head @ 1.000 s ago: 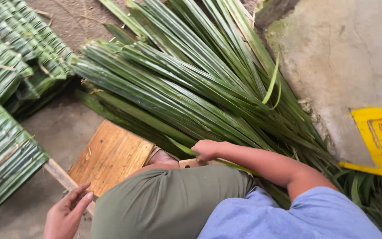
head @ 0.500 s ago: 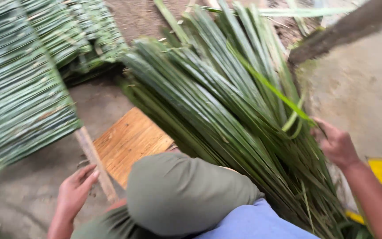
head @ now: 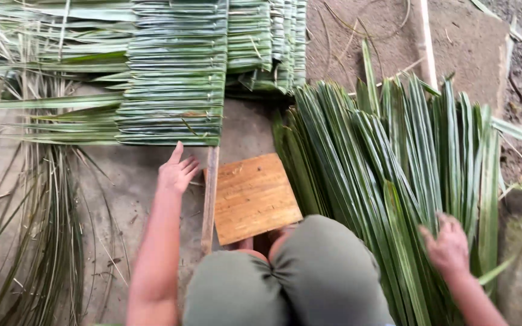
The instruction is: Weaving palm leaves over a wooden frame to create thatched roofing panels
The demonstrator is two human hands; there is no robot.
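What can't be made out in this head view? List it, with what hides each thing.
- Right hand: blurred; whether it grips the long green leaves is unclear.
- Wooden stick: whether the left hand touches it cannot be told.
- Wooden board: near edge hidden by the knees.
- Woven leaf panel: cut off by the top edge.

Bare ground [head: 122, 199] lies open left of the wooden stick [head: 210, 199], below the woven leaf panel [head: 176, 78] that blocks the far side. The wooden board [head: 254, 196] fills the middle; the long green leaf pile [head: 394, 163] crowds the right, with open dirt [head: 364, 30] beyond it.
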